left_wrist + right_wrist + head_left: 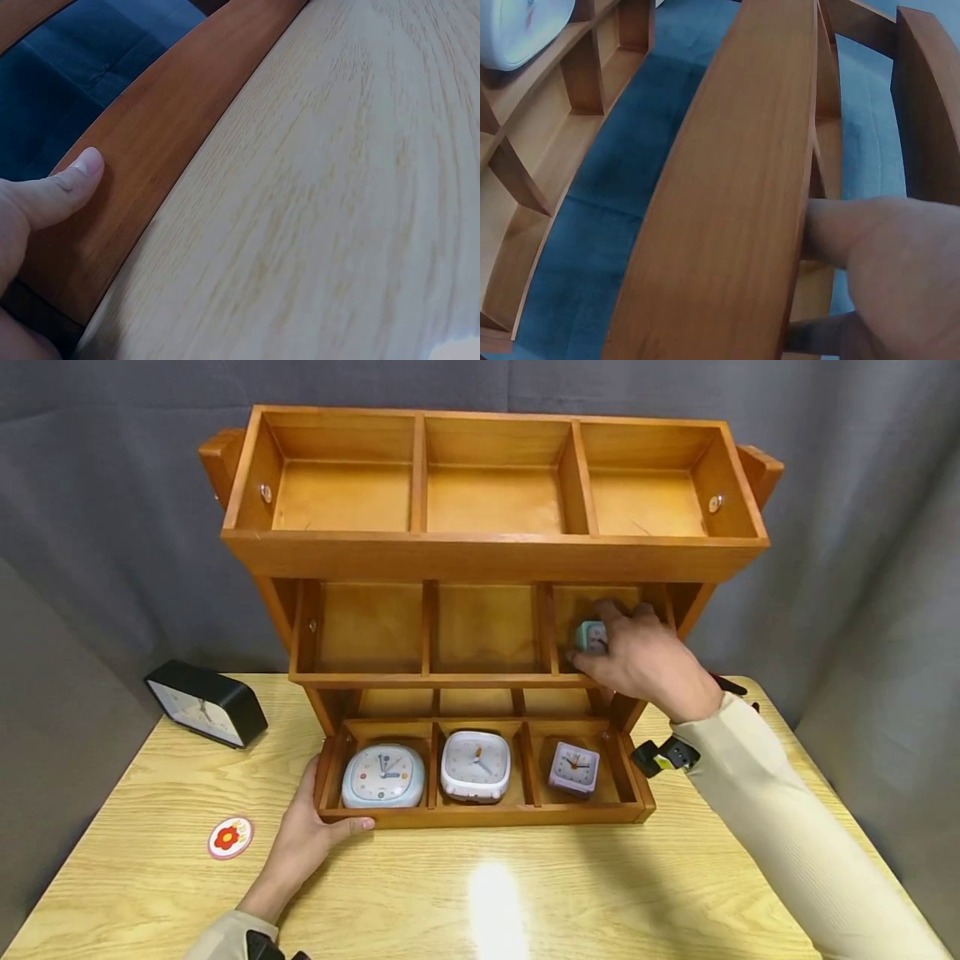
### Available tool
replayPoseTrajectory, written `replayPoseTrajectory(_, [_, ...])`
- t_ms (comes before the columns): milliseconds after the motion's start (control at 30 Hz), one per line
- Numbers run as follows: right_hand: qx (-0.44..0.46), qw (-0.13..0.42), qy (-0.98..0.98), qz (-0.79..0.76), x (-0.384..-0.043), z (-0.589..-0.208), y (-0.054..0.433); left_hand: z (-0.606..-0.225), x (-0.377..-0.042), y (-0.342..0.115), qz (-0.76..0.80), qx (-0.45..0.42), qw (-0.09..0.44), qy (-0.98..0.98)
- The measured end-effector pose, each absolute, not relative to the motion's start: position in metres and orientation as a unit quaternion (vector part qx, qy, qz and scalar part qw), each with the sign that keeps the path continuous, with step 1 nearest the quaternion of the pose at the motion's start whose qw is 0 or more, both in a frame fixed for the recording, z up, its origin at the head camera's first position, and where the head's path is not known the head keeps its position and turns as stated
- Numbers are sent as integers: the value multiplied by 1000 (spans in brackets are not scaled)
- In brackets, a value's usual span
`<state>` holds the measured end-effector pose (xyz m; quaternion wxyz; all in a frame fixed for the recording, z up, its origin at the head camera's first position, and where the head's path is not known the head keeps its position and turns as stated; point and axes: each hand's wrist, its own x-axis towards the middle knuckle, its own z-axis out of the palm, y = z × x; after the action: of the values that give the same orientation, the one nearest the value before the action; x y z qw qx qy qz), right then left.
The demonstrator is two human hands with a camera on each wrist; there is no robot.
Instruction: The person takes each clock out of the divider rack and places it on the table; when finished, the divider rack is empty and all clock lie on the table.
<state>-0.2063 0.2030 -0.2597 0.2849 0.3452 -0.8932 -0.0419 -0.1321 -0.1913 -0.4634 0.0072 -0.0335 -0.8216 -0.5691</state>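
Clock (595, 637), small, mint-green and box-shaped with a pale face, is within the right compartment of the brown wooden middle tray (483, 680), partly covered by the right hand (641, 652). That hand pinches it, thumb at its lower edge and fingers over its top; whether its base touches the compartment floor cannot be told.

The left hand (307, 827) rests at the left front corner of the brown wooden lowest tray (487, 817), its straight thumb against the front wall and spread from the fingers along the side. Inside, one per compartment from left to right, are a rounded light-blue clock (383, 775), a rounded-square white clock (476, 766) and a small square lilac clock (574, 768).

Above stands the brown wooden top tray (495, 558), divided in three. Left of the trays, on the pale wood-grain table (405, 893), are a black box-shaped clock (217, 697) and, nearer the left hand, a round white disc with a red flower (230, 837).
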Motion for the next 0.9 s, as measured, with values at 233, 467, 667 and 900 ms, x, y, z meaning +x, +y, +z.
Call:
replayPoseTrajectory(233, [189,193,-961,63,-204,-255,190,-463,-130,-192,-571,-32,8,-821])
replayPoseTrajectory(467, [92,136,-980,111,-202,-251,186,-466,-133,-190,-570,-36,13,-820])
replayPoseTrajectory(667, [111,157,-975,111,-200,-254,189,-469,-133,-189,-574,-36,15,-818])
replayPoseTrajectory(900, [147,209,-962,98,-200,-257,189,-468,-132,-191,-566,-40,19,-823])
